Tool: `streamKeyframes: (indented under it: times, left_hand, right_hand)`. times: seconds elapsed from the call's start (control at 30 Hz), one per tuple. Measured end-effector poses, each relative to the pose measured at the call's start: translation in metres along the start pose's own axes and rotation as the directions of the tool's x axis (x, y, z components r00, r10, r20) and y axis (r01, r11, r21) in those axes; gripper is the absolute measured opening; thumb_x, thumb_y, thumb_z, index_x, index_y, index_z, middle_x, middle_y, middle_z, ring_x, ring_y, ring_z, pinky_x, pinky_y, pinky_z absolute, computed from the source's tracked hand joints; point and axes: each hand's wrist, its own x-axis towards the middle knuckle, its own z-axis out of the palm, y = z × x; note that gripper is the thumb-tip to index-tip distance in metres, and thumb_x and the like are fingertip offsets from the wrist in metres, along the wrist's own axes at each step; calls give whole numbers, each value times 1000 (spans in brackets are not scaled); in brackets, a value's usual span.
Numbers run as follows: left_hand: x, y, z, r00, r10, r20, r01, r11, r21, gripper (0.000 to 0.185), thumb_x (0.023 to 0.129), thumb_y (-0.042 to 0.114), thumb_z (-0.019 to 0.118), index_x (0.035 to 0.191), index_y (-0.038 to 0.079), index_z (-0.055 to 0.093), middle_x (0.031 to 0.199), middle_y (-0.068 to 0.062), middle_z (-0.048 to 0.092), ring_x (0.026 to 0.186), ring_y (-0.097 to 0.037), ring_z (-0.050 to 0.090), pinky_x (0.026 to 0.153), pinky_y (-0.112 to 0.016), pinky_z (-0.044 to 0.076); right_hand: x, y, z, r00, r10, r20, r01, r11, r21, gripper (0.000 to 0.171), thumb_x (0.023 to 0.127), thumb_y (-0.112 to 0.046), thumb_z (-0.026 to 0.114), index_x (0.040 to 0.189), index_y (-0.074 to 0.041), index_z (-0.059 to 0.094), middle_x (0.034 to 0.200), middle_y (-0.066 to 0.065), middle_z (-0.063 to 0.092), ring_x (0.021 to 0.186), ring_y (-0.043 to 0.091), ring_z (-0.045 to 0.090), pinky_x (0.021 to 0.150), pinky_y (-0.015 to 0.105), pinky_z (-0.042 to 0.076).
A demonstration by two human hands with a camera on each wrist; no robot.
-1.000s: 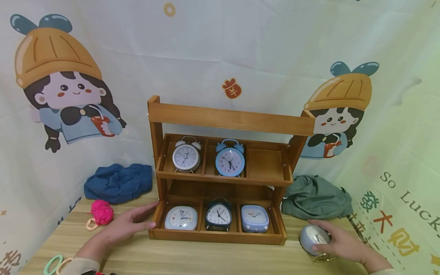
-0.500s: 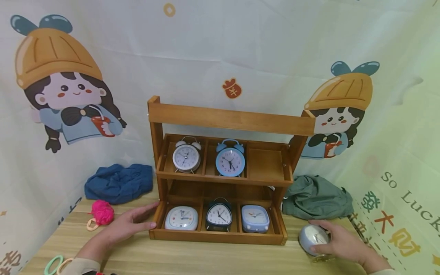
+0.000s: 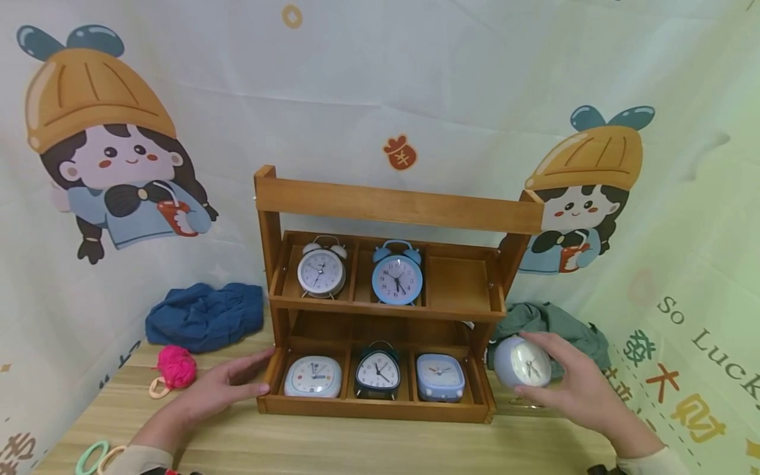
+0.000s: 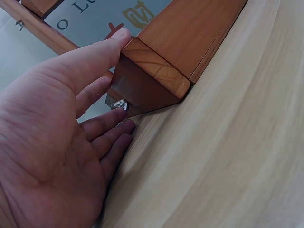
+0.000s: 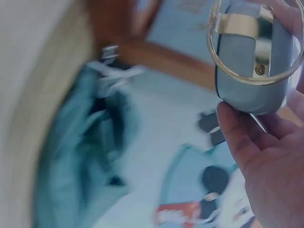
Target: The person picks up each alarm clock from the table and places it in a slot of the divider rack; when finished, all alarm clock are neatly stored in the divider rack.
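My right hand (image 3: 578, 386) grips a round grey-blue alarm clock (image 3: 522, 363) by its edge, fingers over the top and thumb below. In the head view the clock overlaps the green cloth to the right of the shelf. The right wrist view shows the grey-blue clock's back (image 5: 254, 52) with a gold ring stand. My left hand (image 4: 61, 128) rests at the lower left end of a two-tier wooden shelf (image 3: 380, 409), thumb at the front corner and fingers along the side. On the upper tier stand a white twin-bell alarm clock (image 3: 321, 272) and a blue one (image 3: 397, 280).
Three clocks fill the lower tier: a white oval one (image 3: 313, 377), a dark triangular one (image 3: 377, 373) and a blue square one (image 3: 441, 377). Blue cloth (image 3: 202, 316), pink yarn (image 3: 176, 367) and rings (image 3: 92, 458) lie left; green cloth (image 3: 561, 326) lies right.
My right hand has lifted the round alarm clock from the table and moved it up and slightly left. My left hand and the shelf have stayed in place.
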Motion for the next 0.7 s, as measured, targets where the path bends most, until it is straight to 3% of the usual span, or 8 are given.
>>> streamKeyframes:
  times: [0.2,0.4,0.47,0.7]
  left_hand:
    - [0,-1,0,1000,20,0,-20,1000,4,72,108,27,76,170,8,46,174,-20,43,162,-49,35,113,-16,37]
    - [-1,1,1,999,31,-10,-31,1000,6,72,107,27,77,169,7,47,173,-21,43,161,-50,36,113,-15,36]
    - [-1,1,1,999,30,-13,-30,1000,7,72,107,27,77,169,7,47,173,-21,43,161,-50,36,113,-15,36]
    - [-1,0,0,999,43,-11,-42,999,20,72,107,27,77,169,5,47,173,-22,44,160,-49,37,112,-14,35]
  right_hand:
    - [41,-29,-11,990,-83,-118,88,995,36,98,62,-10,109,151,-11,68,143,9,71,122,11,65,93,16,51]
    - [73,-50,-16,986,-93,-140,100,994,45,99,67,-8,107,156,-10,64,149,14,67,128,27,65,95,13,49]
    - [84,-53,-15,985,-90,-145,96,995,37,97,69,-10,106,156,-9,63,150,14,66,129,29,65,95,17,51]
    - [117,-61,-3,983,-85,-163,89,996,20,90,75,-21,105,154,-6,64,141,14,69,119,30,67,85,51,60]
